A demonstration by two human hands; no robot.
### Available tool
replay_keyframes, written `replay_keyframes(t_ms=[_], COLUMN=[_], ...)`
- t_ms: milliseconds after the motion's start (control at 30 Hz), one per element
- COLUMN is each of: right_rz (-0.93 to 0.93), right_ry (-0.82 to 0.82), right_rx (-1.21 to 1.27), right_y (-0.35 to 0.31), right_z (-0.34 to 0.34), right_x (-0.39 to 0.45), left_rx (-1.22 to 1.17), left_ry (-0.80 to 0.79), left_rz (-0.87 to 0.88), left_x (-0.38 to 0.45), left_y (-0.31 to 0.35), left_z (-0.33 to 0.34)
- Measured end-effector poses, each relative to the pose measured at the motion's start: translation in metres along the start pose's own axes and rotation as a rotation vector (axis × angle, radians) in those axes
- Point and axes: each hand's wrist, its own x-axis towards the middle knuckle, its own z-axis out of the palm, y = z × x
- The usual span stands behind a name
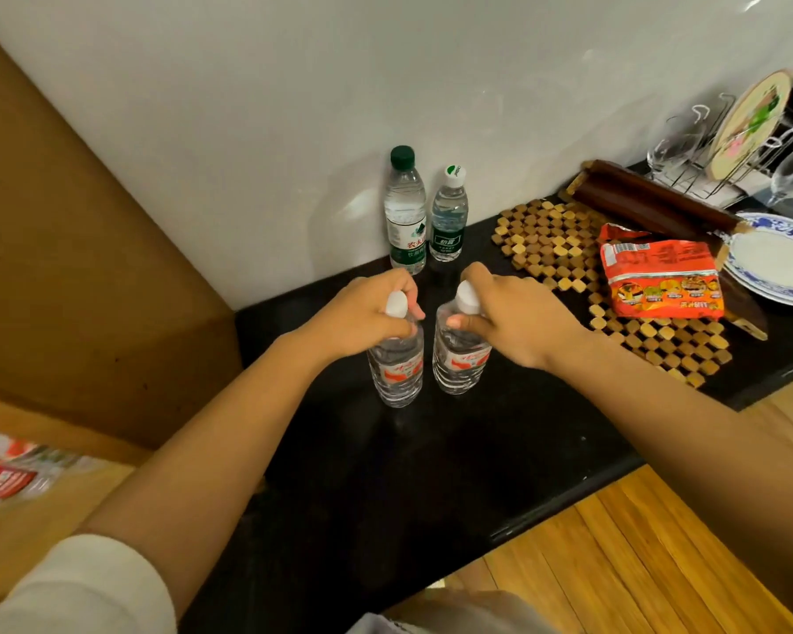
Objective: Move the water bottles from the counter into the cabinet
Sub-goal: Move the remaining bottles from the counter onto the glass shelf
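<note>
Red-labelled bottles stand upright on the black counter [385,450], left hand [362,313] gripping one neck, right hand [513,318] the other.

Dim, warm indoor lighting, falling from above. Casting soft bottle shadows on the white wall [294,107]. Glinting faintly off the black counter [408,473]. Bending and blurring toward the wide-angle edges.
</note>
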Motion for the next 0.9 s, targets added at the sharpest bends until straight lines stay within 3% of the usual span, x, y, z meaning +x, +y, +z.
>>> replay_keyframes(t_ms=[433,500,567,700,900], right_rz=[-0.1,-0.033,0.114,0.247,0.335], right_ry=[0.11,0.174,0.197,0.014,-0.098], right_rx=[0.029,0.145,0.434,1.142,1.078], right_y=[-0.073,-0.076,-0.074,-0.066,-0.055], right_z=[0.028,0.037,0.05,0.086,0.135], right_x=[-0.063,-0.069,-0.073,-0.081,-0.086], left_rx=[-0.003,-0.054,-0.187,-0.524,-0.687], left_ry=[-0.157,-0.109,-0.005,0.24,0.336], left_rz=[0.083,0.072,0.052,-0.026,-0.235], left_x=[-0.092,-0.098,-0.103,-0.118,-0.133], left_y=[-0.006,-0.009,-0.016,-0.043,-0.085], left_z=[0.01,0.015,0.024,0.053,0.114])
